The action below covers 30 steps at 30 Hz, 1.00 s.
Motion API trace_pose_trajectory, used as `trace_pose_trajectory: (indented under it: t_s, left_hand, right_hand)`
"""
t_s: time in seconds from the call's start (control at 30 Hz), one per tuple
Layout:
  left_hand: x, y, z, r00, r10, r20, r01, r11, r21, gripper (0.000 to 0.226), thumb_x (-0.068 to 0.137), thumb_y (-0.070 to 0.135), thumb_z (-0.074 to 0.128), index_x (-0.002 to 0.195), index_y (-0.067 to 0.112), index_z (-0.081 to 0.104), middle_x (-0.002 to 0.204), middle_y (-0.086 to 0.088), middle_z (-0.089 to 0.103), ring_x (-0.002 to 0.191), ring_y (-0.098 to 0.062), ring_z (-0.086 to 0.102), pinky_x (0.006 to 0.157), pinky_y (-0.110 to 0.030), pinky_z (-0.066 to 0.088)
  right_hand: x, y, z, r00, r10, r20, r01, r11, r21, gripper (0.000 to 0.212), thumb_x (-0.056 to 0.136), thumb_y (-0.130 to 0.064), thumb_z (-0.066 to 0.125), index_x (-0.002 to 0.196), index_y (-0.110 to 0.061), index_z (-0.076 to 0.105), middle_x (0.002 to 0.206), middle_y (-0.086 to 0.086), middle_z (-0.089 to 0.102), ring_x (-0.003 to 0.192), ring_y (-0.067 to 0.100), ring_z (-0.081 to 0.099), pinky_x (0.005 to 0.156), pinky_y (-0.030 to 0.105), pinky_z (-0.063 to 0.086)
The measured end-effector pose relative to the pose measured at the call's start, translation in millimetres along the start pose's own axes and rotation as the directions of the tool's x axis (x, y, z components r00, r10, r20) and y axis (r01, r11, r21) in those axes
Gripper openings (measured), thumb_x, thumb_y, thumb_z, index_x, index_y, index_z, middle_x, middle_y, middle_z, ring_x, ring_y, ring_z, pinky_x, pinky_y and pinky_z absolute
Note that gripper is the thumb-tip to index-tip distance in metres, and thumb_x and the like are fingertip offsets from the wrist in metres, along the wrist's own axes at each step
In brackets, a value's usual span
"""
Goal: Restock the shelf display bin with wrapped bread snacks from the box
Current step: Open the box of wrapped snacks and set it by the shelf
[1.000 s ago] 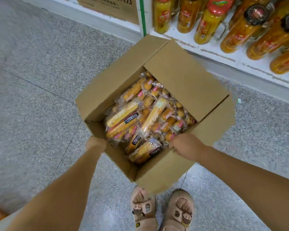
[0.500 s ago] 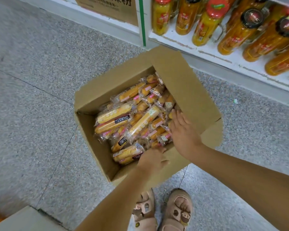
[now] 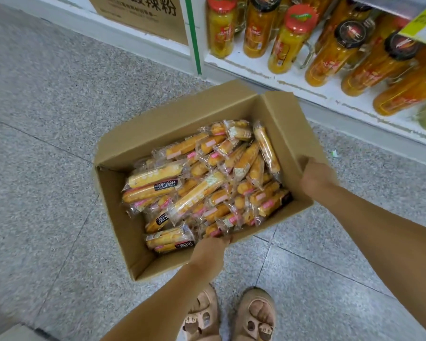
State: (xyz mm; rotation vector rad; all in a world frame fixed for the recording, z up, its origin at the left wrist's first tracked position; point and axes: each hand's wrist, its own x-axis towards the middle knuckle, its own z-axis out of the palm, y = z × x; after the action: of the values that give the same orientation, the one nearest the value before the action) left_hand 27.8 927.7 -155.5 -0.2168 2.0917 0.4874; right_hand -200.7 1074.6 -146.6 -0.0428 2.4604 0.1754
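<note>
Both hands have hold of the box (image 3: 113, 217). My left hand (image 3: 210, 247) grips the rim of its near wall, about midway along; the fingers fold over the edge to the inside, so I see mostly knuckles and wrist. My right hand (image 3: 316, 179) clamps the rim of the right wall near the far right corner, fingers curled over the cardboard and hidden behind it. Neither hand touches a snack.

I see the box open from above, its far flap (image 3: 172, 119) and right flap standing up. It sits askew to the floor (image 3: 47, 143) tiles, over a seam between them, with its far right corner close to the foot of the shelf (image 3: 295, 80). Whether it rests on the floor or hangs in my grip, I cannot tell.

All the snacks (image 3: 197, 193) lie inside the box, a loose heap of long golden bread sticks in clear wrappers with pink and black labels. They pile against the right and near walls, and a strip of bare cardboard shows along the left wall.

On the shelf stand jars (image 3: 256, 28) of yellow fruit with red and black lids. A brown carton (image 3: 143, 13) with printed characters stands to their left, beyond a green upright. Two tan sandals (image 3: 256, 313) show at the bottom edge, just behind the box's near wall.
</note>
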Motion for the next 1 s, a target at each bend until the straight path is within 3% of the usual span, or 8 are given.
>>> trace_pose_trajectory:
  t_s: [0.27, 0.37, 0.43, 0.5, 0.63, 0.8, 0.9, 1.0]
  left_hand:
    - [-7.3, -38.9, -16.5, 0.988, 0.082, 0.134, -0.101, 0.984, 0.143, 0.058, 0.089, -0.008, 0.039, 0.139, 0.021, 0.042, 0.118, -0.012, 0.061, 0.103, -0.029, 0.061, 0.076, -0.036, 0.051]
    - [-3.4, -50.4, -51.6, 0.998, 0.06, -0.016, -0.062, 0.978, -0.2, 0.023, 0.093, 0.018, 0.05, 0.101, 0.012, 0.07, 0.101, -0.006, 0.069, 0.091, -0.019, 0.065, 0.084, -0.032, 0.053]
    - [3.6, -68.5, -81.1, 0.956, -0.261, -0.133, 0.115, 0.752, -0.649, 0.026, 0.092, 0.024, 0.054, 0.077, 0.009, 0.07, 0.075, -0.007, 0.069, 0.068, -0.017, 0.064, 0.072, -0.029, 0.055]
    - [17.6, -96.0, -101.3, 0.836, -0.548, -0.027, 0.155, 0.283, -0.947, 0.025, 0.093, 0.016, 0.053, 0.071, 0.007, 0.062, 0.062, -0.007, 0.064, 0.057, -0.018, 0.058, 0.064, -0.032, 0.054]
    - [35.8, -136.2, -112.8, 0.725, -0.64, 0.256, 0.077, -0.294, -0.953, 0.017, 0.091, 0.009, 0.057, 0.076, 0.007, 0.05, 0.068, -0.007, 0.051, 0.057, -0.014, 0.048, 0.051, -0.025, 0.05]
    - [56.3, -147.6, -105.4, 0.781, -0.5, 0.375, 0.067, -0.53, -0.846, 0.015, 0.089, 0.011, 0.062, 0.094, 0.0, 0.053, 0.083, -0.011, 0.053, 0.073, -0.018, 0.055, 0.073, -0.028, 0.052]
    - [65.8, -144.7, -98.9, 0.793, -0.499, 0.351, 0.021, -0.553, -0.833, 0.015, 0.091, 0.013, 0.059, 0.089, 0.0, 0.054, 0.076, -0.01, 0.051, 0.067, -0.016, 0.051, 0.066, -0.025, 0.049]
    - [60.7, -135.6, -97.5, 0.826, -0.48, 0.296, -0.04, -0.574, -0.818, 0.01, 0.09, 0.008, 0.056, 0.082, 0.003, 0.055, 0.067, -0.009, 0.051, 0.058, -0.015, 0.047, 0.055, -0.023, 0.042]
  right_hand:
    - [-29.1, 0.8, 22.5, 0.968, 0.083, 0.237, -0.07, 0.995, -0.064, 0.028, 0.094, -0.017, 0.049, 0.117, -0.004, 0.056, 0.117, 0.015, 0.06, 0.107, 0.031, 0.059, 0.077, 0.033, 0.045]
    - [-30.6, -16.4, 5.3, 0.979, 0.153, 0.138, -0.133, 0.981, -0.139, 0.032, 0.097, -0.016, 0.042, 0.126, -0.006, 0.05, 0.124, 0.014, 0.057, 0.114, 0.031, 0.056, 0.089, 0.037, 0.045]
    - [-32.0, -35.9, -10.0, 0.996, 0.086, -0.023, -0.088, 0.992, -0.085, 0.036, 0.096, -0.015, 0.04, 0.131, -0.006, 0.045, 0.125, 0.015, 0.056, 0.113, 0.034, 0.056, 0.091, 0.041, 0.046]
    - [-33.3, -60.9, -19.6, 0.977, -0.143, -0.156, 0.147, 0.989, 0.016, 0.034, 0.093, -0.013, 0.046, 0.126, -0.004, 0.045, 0.12, 0.015, 0.056, 0.105, 0.033, 0.059, 0.079, 0.037, 0.048]
    - [-42.2, -126.2, -14.8, 0.784, -0.587, -0.203, 0.62, 0.76, 0.195, 0.03, 0.091, -0.013, 0.052, 0.121, -0.013, 0.048, 0.124, 0.008, 0.051, 0.106, 0.024, 0.054, 0.079, 0.033, 0.045]
    - [-41.6, -197.0, 22.7, 0.571, -0.82, 0.02, 0.78, 0.551, 0.296, 0.066, 0.09, 0.002, 0.049, 0.147, -0.024, 0.028, 0.152, 0.0, 0.03, 0.135, 0.02, 0.034, 0.105, 0.035, 0.035]
    - [-38.8, -217.4, 50.5, 0.584, -0.806, 0.097, 0.775, 0.589, 0.229, 0.077, 0.089, -0.008, 0.059, 0.151, -0.024, 0.016, 0.156, 0.0, 0.021, 0.141, 0.022, 0.025, 0.111, 0.04, 0.029]
    - [-39.2, -227.6, 52.7, 0.653, -0.757, 0.03, 0.738, 0.644, 0.2, 0.074, 0.084, -0.028, 0.069, 0.145, -0.022, 0.03, 0.147, 0.003, 0.038, 0.13, 0.024, 0.042, 0.102, 0.039, 0.04]
